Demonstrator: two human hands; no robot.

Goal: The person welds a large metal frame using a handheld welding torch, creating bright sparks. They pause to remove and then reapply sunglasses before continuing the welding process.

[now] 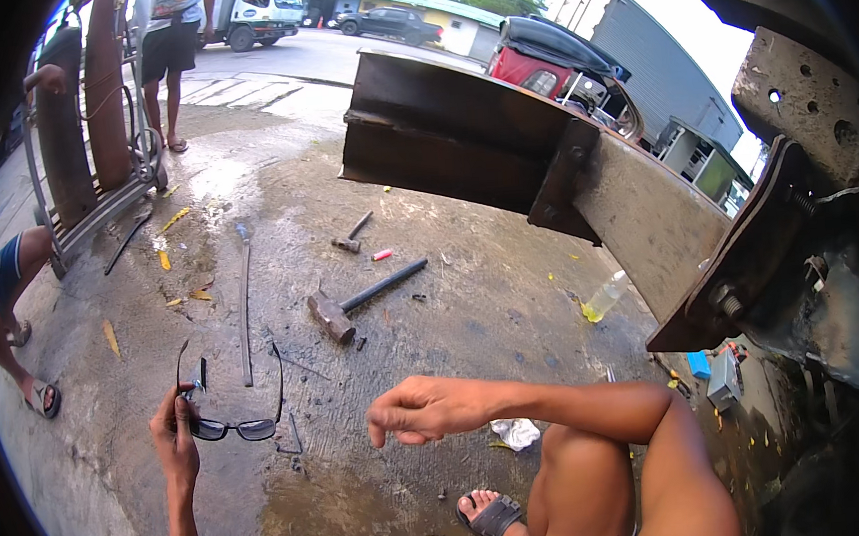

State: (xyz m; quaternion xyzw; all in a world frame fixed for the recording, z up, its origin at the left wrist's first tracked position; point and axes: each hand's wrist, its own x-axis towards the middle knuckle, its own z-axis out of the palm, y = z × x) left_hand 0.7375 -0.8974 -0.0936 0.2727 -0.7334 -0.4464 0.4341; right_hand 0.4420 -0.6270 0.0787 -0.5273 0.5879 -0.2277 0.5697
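My left hand (174, 435) pinches a pair of dark sunglasses (256, 431) by one side, with the temple arms unfolded and pointing away from me. A short dark piece beside those fingers is too unclear to name. Bent at the elbow, my right arm reaches across above my knee. My right hand (415, 409) hangs above the wet concrete, its fingers curled loosely together and no object visible in them. Beyond the hands lie a sledgehammer (331, 318) with a dark handle, a smaller hammer (347, 244) and a long flat metal bar (246, 316).
A heavy steel beam (440, 138) juts out at the upper right, bolted to a bracket. A clear bottle (606, 295) stands beneath it. Gas cylinders on a trolley (97, 216), a seated person (13, 287) and a standing person (172, 62) are at left. A white rag (516, 433) lies by my foot.
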